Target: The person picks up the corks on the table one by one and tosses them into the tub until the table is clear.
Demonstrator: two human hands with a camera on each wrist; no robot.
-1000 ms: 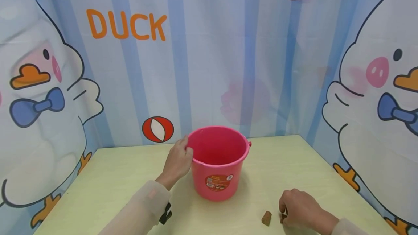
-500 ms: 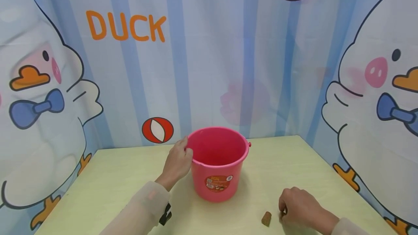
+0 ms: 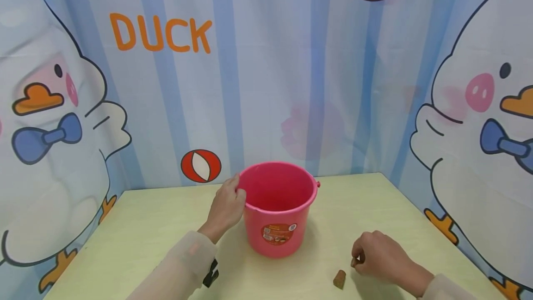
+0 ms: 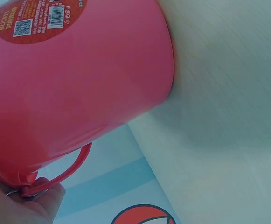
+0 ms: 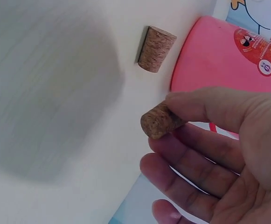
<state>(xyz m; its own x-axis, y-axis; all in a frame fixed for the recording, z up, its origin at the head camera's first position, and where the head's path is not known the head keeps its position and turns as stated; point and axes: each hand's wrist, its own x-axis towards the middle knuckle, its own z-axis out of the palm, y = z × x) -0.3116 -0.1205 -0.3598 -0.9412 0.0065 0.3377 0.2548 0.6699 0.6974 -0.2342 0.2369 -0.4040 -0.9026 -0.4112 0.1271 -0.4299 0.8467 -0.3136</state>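
A pink bucket (image 3: 276,235) stands upright on the table, with a label on its front. My left hand (image 3: 226,207) grips its rim at the left side, beside the handle (image 4: 72,170) that shows in the left wrist view. To the right of the bucket, my right hand (image 3: 381,258) pinches a cork stopper (image 5: 158,122) between thumb and fingers, just above the table. A second cork stopper (image 3: 339,279) lies on the table to the left of that hand, tapered and apart from the bucket. The bucket's inside bottom is hidden in the head view.
The pale yellow table (image 3: 145,230) reaches back to a blue striped curtain (image 3: 266,59) printed with ducks. Its side parts border the table at left and right. A black strap (image 3: 211,273) sits at the left sleeve.
My right hand has lifted a little from the table and moved slightly left, with the cork stopper in its pinch. The left hand and bucket have stayed put.
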